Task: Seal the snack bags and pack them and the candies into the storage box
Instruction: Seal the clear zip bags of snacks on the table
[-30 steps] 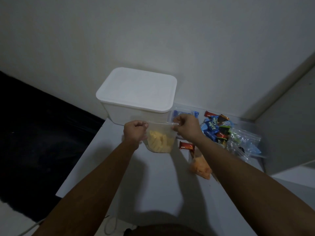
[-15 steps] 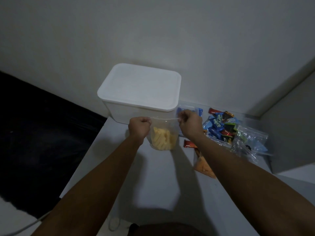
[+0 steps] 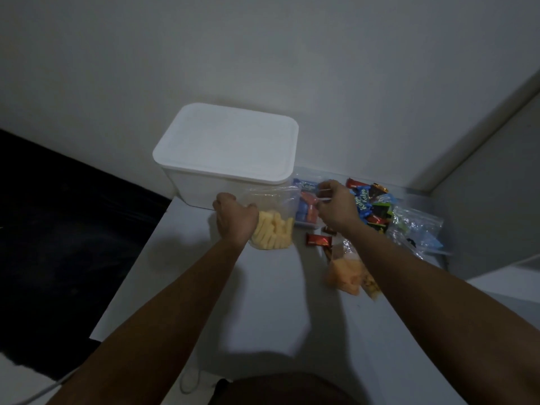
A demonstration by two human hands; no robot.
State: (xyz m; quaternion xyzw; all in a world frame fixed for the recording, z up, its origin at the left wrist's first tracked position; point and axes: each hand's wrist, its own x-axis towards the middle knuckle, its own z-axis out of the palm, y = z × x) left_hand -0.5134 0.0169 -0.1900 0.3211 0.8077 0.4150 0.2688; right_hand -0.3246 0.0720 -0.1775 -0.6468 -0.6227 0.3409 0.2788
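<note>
A clear zip bag of yellow snack sticks (image 3: pixel 273 232) stands on the white table (image 3: pixel 263 311) just in front of the white storage box (image 3: pixel 225 147), whose lid is on. My left hand (image 3: pixel 233 219) grips the bag's left top edge. My right hand (image 3: pixel 336 209) pinches clear plastic at the right end of the bag's top strip. A second bag with orange snacks (image 3: pixel 346 274) lies under my right forearm. Wrapped candies (image 3: pixel 371 206) in blue, red and green are piled to the right of the box, and one red bar (image 3: pixel 318 240) lies apart from them.
A clear container of blue candies (image 3: pixel 305 213) sits behind the bag. Crumpled clear zip bags (image 3: pixel 416 226) lie at the far right by the wall corner. The table's left edge drops to a dark floor (image 3: pixel 58 244). A wall rises right behind the box.
The bag of yellow sticks has come down from the air to the table. My right hand has slid right along the bag's top, away from my left hand.
</note>
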